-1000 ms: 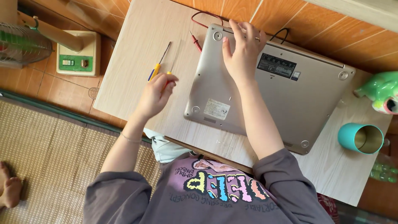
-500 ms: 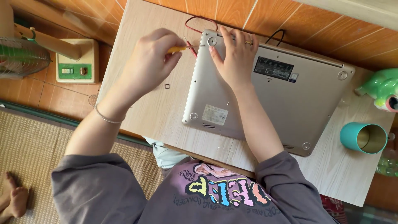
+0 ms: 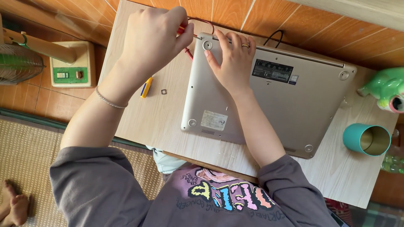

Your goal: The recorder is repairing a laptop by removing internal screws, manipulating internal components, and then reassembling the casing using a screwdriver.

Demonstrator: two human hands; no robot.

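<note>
A silver laptop [image 3: 294, 109] lies upside down on a low, light wooden table [image 3: 168, 126]. My left hand [image 3: 153, 35] is closed around a small screwdriver with a reddish handle [image 3: 182, 29]. Its metal tip touches the laptop's far left corner, beside a round rubber foot [image 3: 207, 44]. My right hand [image 3: 233, 63], with a ring on one finger, rests flat on the laptop's base near that corner. A yellow and blue screwdriver [image 3: 146, 87] lies on the table under my left wrist, next to a tiny black square part [image 3: 163, 91].
A teal cup [image 3: 367, 139] lies on its side at the table's right end, below a green ceramic figure [image 3: 385, 88]. Red and black cables [image 3: 275, 35] run behind the laptop. A fan with its beige base [image 3: 71, 65] stands on the tiled floor at the left, beside a woven mat [image 3: 29, 168].
My left hand has risen from the table by the yellow screwdriver to the laptop's far left corner, now gripping a screwdriver. My right hand has stayed on the laptop.
</note>
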